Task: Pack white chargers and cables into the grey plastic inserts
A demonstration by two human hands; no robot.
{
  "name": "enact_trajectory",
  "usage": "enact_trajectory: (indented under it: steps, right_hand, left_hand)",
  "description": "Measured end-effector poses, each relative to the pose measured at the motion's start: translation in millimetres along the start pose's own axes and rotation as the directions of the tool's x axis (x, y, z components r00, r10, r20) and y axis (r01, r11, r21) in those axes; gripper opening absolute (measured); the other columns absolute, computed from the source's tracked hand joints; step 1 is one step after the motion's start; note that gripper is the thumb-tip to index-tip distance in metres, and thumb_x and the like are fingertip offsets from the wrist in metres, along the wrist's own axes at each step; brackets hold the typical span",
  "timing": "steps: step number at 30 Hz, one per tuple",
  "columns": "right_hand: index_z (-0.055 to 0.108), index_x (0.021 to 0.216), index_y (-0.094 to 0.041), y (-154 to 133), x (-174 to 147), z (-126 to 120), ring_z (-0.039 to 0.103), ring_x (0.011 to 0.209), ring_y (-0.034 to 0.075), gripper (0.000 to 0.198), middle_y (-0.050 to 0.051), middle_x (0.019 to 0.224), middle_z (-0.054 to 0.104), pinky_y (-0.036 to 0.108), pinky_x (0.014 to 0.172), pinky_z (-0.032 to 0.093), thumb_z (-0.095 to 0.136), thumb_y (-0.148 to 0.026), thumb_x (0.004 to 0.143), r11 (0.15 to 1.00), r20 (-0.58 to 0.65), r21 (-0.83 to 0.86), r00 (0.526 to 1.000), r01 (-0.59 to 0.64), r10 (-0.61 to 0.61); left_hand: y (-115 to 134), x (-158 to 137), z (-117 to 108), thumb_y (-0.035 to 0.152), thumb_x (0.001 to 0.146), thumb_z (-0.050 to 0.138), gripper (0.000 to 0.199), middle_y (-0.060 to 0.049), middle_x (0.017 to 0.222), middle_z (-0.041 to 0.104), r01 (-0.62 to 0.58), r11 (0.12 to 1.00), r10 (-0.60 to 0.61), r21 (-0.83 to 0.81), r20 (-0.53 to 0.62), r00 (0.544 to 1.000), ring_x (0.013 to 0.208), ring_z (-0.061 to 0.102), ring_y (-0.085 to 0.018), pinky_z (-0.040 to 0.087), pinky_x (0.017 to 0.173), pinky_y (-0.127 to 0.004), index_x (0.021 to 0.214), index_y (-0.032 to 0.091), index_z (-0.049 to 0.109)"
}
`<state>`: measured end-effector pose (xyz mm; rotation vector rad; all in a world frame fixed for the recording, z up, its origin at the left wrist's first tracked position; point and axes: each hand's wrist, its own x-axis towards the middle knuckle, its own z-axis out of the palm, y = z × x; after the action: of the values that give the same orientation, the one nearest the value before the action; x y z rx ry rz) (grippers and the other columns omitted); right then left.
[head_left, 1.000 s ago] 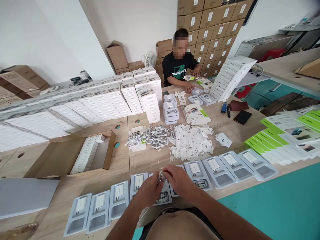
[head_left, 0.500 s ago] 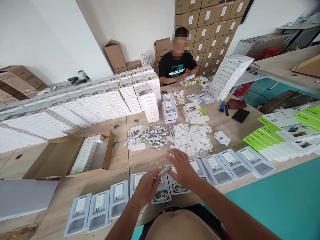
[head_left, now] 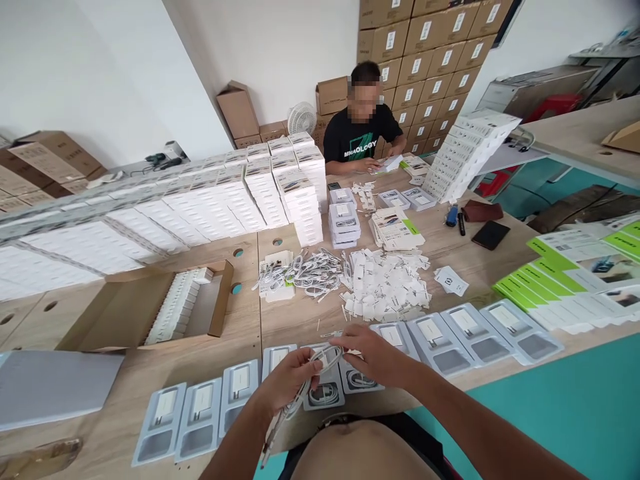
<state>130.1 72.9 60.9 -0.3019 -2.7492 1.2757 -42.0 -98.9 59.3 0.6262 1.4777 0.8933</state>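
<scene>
Above wood-grain tabletop point(head_left: 245, 327), pinching looped white cable point(head_left: 329, 361) with left grip point(head_left: 289, 380), also with right grip point(head_left: 373, 353) at its upper bend, over gray trays point(head_left: 445, 362). Farther out, marked "MNAOLOGY" on black shirt point(head_left: 345, 137) opposite; behind, piled with labelled brown cartons point(head_left: 445, 60) beside white wall point(head_left: 280, 53).

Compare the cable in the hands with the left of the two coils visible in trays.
Place: the held cable is up between the left hand and right hand; the tray coil lies in a compartment of its tray.
Shape: the held cable trails in long strands below the left hand; the tray coil is compactly wound.
Shared: both look whitish.
</scene>
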Motion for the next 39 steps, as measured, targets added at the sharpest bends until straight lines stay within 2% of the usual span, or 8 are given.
enact_trajectory:
  steps: [7, 11, 15, 19, 21, 27, 35, 39]
  right_hand:
    - [0.068, 0.080, -0.020, -0.4, 4.9, -0.2, 0.059, 0.085, 0.020, 0.030, 0.007, 0.086, 0.066, 0.032, 0.074, 0.042, 0.043, -0.024, 0.094, 0.934, -0.027, -0.345, 0.996, -0.087, 0.083]
    - [0.061, 0.074, -0.021, -10.3, 11.3, 7.6, 0.057, 0.067, 0.016, 0.021, 0.001, 0.070, 0.063, 0.028, 0.060, 0.035, 0.048, -0.026, 0.090, 0.945, -0.152, -0.139, 0.949, -0.296, 0.275]
    - [0.055, 0.075, -0.021, -9.5, 19.8, 27.2, 0.056, 0.050, 0.012, 0.022, -0.005, 0.056, 0.056, 0.026, 0.055, 0.038, 0.046, -0.034, 0.090, 0.837, -0.151, 0.415, 0.880, -0.356, 0.450]
    - [0.054, 0.077, -0.021, -6.3, 20.7, 46.0, 0.057, 0.048, 0.014, 0.024, -0.005, 0.056, 0.057, 0.026, 0.048, 0.038, 0.047, -0.042, 0.088, 0.636, -0.114, 0.700, 0.829, -0.324, 0.548]
    - [0.054, 0.080, -0.022, -9.4, 17.2, 48.7, 0.058, 0.051, 0.014, 0.025, -0.004, 0.058, 0.058, 0.026, 0.049, 0.039, 0.047, -0.045, 0.088, 0.630, -0.141, 0.713, 0.817, -0.308, 0.559]
    - [0.058, 0.083, -0.023, -20.8, 8.9, 38.5, 0.056, 0.058, 0.014, 0.025, -0.003, 0.060, 0.059, 0.029, 0.061, 0.041, 0.044, -0.040, 0.093, 0.864, -0.348, 0.436, 0.837, -0.253, 0.421]
    - [0.059, 0.080, -0.020, 5.9, 5.2, 59.8, 0.061, 0.055, 0.015, 0.030, -0.003, 0.062, 0.060, 0.024, 0.045, 0.039, 0.059, -0.049, 0.081, 0.431, -0.157, 0.882, 0.743, -0.191, 0.651]
    - [0.062, 0.078, -0.020, 11.5, -5.5, 59.3, 0.058, 0.054, 0.014, 0.032, 0.000, 0.066, 0.063, 0.026, 0.047, 0.041, 0.055, -0.050, 0.083, 0.560, -0.184, 0.780, 0.751, -0.281, 0.633]
  left_hand:
    - [0.0, 3.5, 6.7, 0.042, 0.093, 0.042, 0.025, 0.002, 0.062, 0.063, -0.007, 0.871, 0.133, 0.492, -0.222, 0.966, 0.061, 0.052, -0.015, 0.032, 0.059, -0.025, 0.087, 0.022, 0.056]
    - [2.1, 5.8, 15.7, 0.035, 0.094, 0.040, 0.022, 0.001, 0.061, 0.062, 0.010, 0.737, 0.214, 0.676, -0.248, 0.945, 0.065, 0.058, -0.018, 0.030, 0.062, -0.027, 0.084, 0.023, 0.056]
    - [-2.4, 10.1, 20.9, 0.037, 0.095, 0.039, 0.025, 0.002, 0.061, 0.063, -0.016, 0.784, 0.239, 0.620, -0.277, 0.931, 0.063, 0.058, -0.017, 0.030, 0.061, -0.026, 0.079, 0.023, 0.054]
    - [-5.0, 12.4, 21.1, 0.042, 0.094, 0.040, 0.028, 0.002, 0.065, 0.065, -0.030, 0.849, 0.225, 0.528, -0.310, 0.924, 0.064, 0.058, -0.017, 0.033, 0.061, -0.025, 0.081, 0.023, 0.055]
    - [-5.1, 13.8, 21.2, 0.043, 0.094, 0.040, 0.029, 0.002, 0.065, 0.065, -0.022, 0.848, 0.214, 0.530, -0.304, 0.928, 0.062, 0.058, -0.016, 0.033, 0.059, -0.025, 0.081, 0.023, 0.055]
    - [-4.5, 21.1, 25.2, 0.039, 0.093, 0.043, 0.025, 0.002, 0.062, 0.064, -0.006, 0.801, 0.222, 0.598, -0.289, 0.931, 0.060, 0.057, -0.016, 0.030, 0.058, -0.025, 0.082, 0.022, 0.058]
    - [-5.5, 29.0, 29.4, 0.043, 0.089, 0.050, 0.029, 0.002, 0.062, 0.060, -0.166, 0.948, 0.202, 0.271, -0.113, 0.973, 0.053, 0.044, -0.012, 0.030, 0.053, -0.023, 0.088, 0.017, 0.063]
    - [-9.8, 33.1, 29.5, 0.047, 0.088, 0.050, 0.032, 0.003, 0.061, 0.058, -0.115, 0.968, 0.158, 0.221, -0.187, 0.970, 0.050, 0.040, -0.011, 0.029, 0.051, -0.023, 0.092, 0.016, 0.061]
